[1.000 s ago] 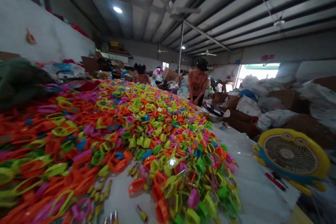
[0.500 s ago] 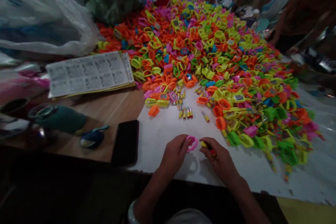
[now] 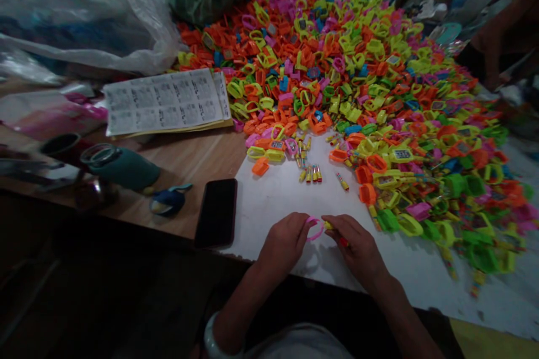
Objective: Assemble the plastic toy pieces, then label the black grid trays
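The left hand (image 3: 282, 247) has its fingers pinching a pink band (image 3: 321, 230) by its left side. It's held up between the two hands, just right of those fingertips: a small, bright, thin-walled loop, roundish and hollow, so that you look straight through it to the white sheet (image 3: 275, 196) covering this part of the desk (image 3: 210, 148). Its near edge is hidden by the grip.

Opposite, the right hand (image 3: 360, 247) has its fingers bunched around a small yellow piece (image 3: 328, 225), its tip turned toward the loop and very near it; I can't tell if they touch. A speck of red shows lower down among those fingers, but whether it belongs to the same piece is hidden.

Just beyond the fingertips lies a short row of little sticks (image 3: 314, 173), yellow with red ends, and a single stick (image 3: 342, 182) off to their right. Past them, spreading far ahead and away to the right, there's a great heap of plastic pieces (image 3: 357, 81), orange, yellow, green, pink and blue, many of them hollow loops.

Left of the left fingers lies a black phone (image 3: 217, 213), then a dark blue object (image 3: 168, 202) and a teal jar (image 3: 126, 165) tipped on its side. Farther ahead on that side are printed sheets (image 3: 164, 102) and a clear plastic bag (image 3: 92, 22). Well off to the right, another person's arm (image 3: 490, 53) reaches down.
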The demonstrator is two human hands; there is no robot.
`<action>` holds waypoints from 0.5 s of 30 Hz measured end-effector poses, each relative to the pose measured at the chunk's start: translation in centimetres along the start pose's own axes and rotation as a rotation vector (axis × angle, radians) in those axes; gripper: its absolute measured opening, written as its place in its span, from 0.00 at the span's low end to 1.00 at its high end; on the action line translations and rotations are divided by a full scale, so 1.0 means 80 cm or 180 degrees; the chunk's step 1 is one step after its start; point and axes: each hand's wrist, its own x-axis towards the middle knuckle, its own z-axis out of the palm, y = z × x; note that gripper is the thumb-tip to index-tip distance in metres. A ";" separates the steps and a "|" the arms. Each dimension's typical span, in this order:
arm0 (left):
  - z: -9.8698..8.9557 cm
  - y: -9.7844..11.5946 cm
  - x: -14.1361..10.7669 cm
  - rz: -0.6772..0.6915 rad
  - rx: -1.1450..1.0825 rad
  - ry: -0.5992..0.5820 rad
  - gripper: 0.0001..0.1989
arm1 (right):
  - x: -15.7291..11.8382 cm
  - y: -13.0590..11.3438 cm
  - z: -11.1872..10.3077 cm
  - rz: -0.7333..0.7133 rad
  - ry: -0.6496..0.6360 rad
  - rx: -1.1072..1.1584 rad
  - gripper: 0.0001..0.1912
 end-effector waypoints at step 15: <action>-0.009 -0.004 -0.002 -0.0558 0.0116 -0.0574 0.19 | -0.005 -0.003 0.013 -0.0914 -0.0175 -0.1327 0.14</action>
